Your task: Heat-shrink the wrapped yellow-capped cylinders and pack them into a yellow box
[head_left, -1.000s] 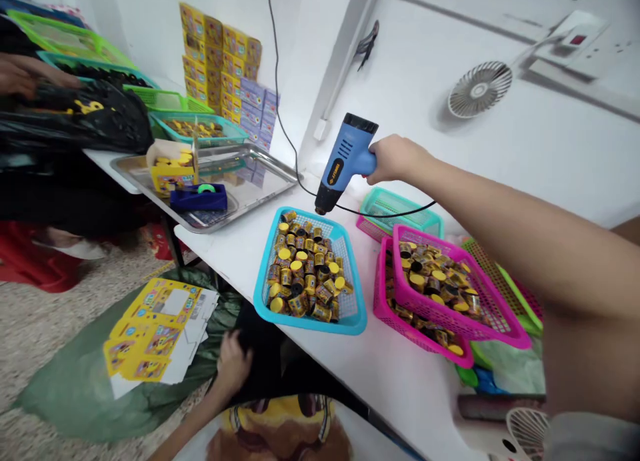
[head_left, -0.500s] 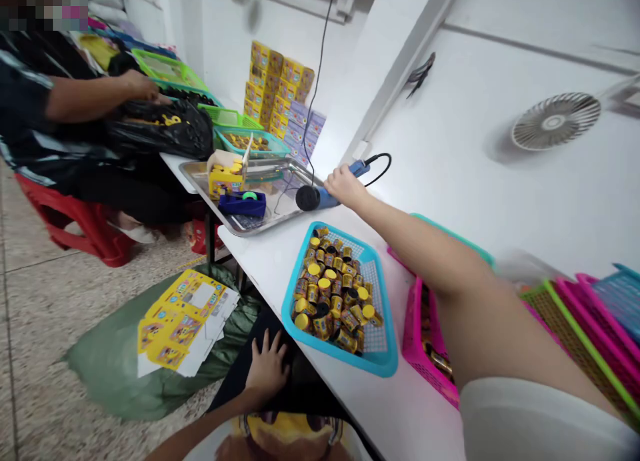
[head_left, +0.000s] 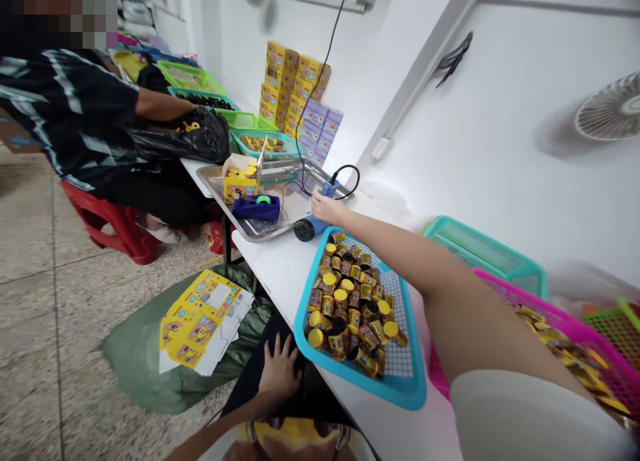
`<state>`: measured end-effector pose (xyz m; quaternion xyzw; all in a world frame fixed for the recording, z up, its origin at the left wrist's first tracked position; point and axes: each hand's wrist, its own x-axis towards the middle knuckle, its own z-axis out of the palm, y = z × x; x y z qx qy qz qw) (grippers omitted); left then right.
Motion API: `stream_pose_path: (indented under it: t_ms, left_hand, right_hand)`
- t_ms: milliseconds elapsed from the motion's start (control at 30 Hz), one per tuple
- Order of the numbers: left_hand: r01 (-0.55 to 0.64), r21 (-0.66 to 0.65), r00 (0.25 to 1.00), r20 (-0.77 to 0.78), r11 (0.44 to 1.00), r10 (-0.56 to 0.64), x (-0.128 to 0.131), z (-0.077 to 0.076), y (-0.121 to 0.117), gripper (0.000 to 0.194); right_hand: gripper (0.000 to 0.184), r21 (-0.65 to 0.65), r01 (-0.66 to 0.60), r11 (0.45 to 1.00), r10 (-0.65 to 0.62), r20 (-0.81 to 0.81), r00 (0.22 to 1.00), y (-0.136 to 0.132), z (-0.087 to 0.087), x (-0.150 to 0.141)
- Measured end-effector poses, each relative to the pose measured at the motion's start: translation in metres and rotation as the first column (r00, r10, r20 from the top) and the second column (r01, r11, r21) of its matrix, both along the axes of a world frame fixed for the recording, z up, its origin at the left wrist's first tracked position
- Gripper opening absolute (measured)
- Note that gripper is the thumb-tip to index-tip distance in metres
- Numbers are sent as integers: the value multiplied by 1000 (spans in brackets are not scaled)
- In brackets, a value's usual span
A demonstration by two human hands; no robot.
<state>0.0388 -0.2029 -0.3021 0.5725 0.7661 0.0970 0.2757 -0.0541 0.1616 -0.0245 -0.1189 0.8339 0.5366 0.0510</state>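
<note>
My right hand [head_left: 327, 209] is closed around a blue corded heat gun [head_left: 315, 225] with a round black end. It lies at the near edge of a metal tray [head_left: 260, 231], just beyond the blue basket [head_left: 367, 387]. Small yellow-labelled jars [head_left: 345, 297] fill much of that basket, some with yellow lids and some with black ends. My left hand [head_left: 280, 371] rests on my thigh with its fingers spread, holding nothing. In the tray stand an open yellow box [head_left: 241, 189] of yellow-topped pieces and a dark blue tape dispenser [head_left: 257, 209].
A co-worker [head_left: 90, 114] sits at the left, one arm in a black bag [head_left: 215, 137]. Stacked yellow boxes [head_left: 280, 81] stand against the wall. Flat printed cartons [head_left: 200, 321] lie on a green sack [head_left: 135, 361]. A pink basket [head_left: 545, 314] of pieces is beside my right arm.
My right hand has brought the heat gun slightly nearer and lower, toward the basket's far end. The view has turned left. The co-worker's hand has gone into the black bag.
</note>
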Motion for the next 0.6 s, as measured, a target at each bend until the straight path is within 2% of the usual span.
stream_pose_path:
  t_ms: [167, 333, 400, 500, 600]
  left_hand:
    - [4, 0, 1000, 4, 1000, -4, 1, 1, 0, 66]
    - [-8, -6, 1000, -14, 1000, 8, 1, -2, 1, 65]
    - [-2, -3, 1000, -31, 1000, 2, 1, -4, 1, 62]
    - [24, 3, 996, -84, 1000, -24, 0, -7, 1, 54]
    - [64, -5, 984, -166, 998, -64, -1, -6, 0, 49]
  right_hand:
    - [48, 51, -105, 993, 97, 141, 985, -17, -12, -11]
    - [53, -10, -185, 983, 181, 266, 947, -26, 1, -21]
    - [48, -52, -196, 979, 203, 258, 945, -29, 9, -23]
    - [31, -118, -178, 977, 197, 178, 964, -40, 16, -25]
    - [37, -180, -133, 975, 152, 98, 983, -54, 23, -33]
